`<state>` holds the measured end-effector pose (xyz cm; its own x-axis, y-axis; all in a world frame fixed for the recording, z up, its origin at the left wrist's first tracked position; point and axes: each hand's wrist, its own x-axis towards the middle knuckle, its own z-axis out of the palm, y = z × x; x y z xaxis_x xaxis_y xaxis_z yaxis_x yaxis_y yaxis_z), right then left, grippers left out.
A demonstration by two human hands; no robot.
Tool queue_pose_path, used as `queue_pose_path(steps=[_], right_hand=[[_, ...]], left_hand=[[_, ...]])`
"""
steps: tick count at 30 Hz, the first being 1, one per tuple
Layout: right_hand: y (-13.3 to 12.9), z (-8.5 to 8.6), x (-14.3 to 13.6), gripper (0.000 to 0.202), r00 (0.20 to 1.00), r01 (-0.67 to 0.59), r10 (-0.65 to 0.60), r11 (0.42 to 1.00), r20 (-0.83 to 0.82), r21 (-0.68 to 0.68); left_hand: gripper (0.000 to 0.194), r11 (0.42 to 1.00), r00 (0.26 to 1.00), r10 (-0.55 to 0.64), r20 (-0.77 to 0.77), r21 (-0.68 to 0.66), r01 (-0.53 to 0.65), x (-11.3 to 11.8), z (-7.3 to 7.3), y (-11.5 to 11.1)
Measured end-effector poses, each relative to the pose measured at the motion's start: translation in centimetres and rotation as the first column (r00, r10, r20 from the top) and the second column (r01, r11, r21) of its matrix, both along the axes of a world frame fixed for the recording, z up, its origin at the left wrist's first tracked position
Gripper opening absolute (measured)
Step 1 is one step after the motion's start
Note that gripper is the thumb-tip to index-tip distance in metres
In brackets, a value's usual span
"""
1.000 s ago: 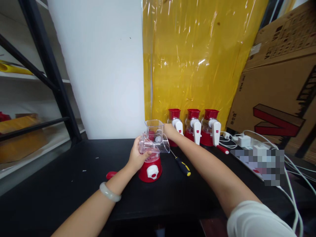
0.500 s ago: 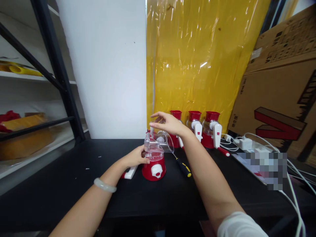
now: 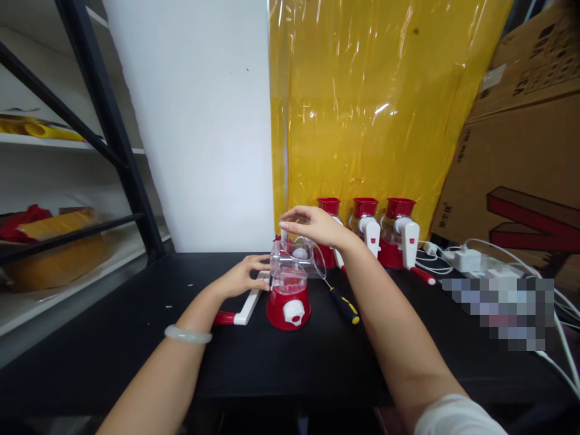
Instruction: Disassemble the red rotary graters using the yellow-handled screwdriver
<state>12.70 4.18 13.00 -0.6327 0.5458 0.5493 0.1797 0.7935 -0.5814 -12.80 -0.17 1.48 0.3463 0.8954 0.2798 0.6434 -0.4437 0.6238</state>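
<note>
A device with a red base (image 3: pixel 289 309), a white knob and a clear plastic top (image 3: pixel 294 260) stands upright on the black table. My left hand (image 3: pixel 242 277) is open at the left side of the clear top, fingertips against or close to it. Below that hand, a white crank (image 3: pixel 248 308) with a red grip lies left of the base. My right hand (image 3: pixel 315 226) is over the top of the device, fingers bent and closed around a clear upright piece, mostly hidden by the fingers. A dark blue and yellow screwdriver (image 3: pixel 344 306) lies right of the base.
Several similar red devices (image 3: pixel 399 241) with white cranks stand at the back right. White cables and a charger (image 3: pixel 467 260) lie at the right, before a large cardboard box (image 3: pixel 521 163). Shelves (image 3: pixel 40 142) with a black frame are at the left.
My left hand has loosened from the device's side and moved slightly up and left, showing more of the crank. The view has shifted a little; my right hand keeps its pose at the top.
</note>
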Motion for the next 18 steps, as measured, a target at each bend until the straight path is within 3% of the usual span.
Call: queue_pose_path(steps=[4,8,11,18], right_hand=[[-0.2,0.1,0.1,0.044,1.000,0.003,-0.003,1.000,0.000,0.021],[-0.3,0.2,0.3,0.045,1.000,-0.003,0.002,0.998,0.023,0.064],[-0.3,0.2,0.2,0.046,0.999,0.032,-0.035,0.993,0.026,0.116],[0.4,-0.3,-0.1,0.047,0.999,0.033,-0.030,0.987,-0.022,0.156]], left_hand=[[0.057,0.999,0.994,0.036,-0.100,0.004,-0.036,0.6,-0.7,0.5],[0.058,0.985,0.991,-0.136,0.015,-0.107,0.137,1.3,-0.8,0.8],[0.062,0.923,0.963,-0.252,0.093,-0.274,0.268,1.3,-0.6,1.3],[0.086,0.784,0.926,-0.346,0.148,-0.497,0.372,0.9,0.2,3.7]])
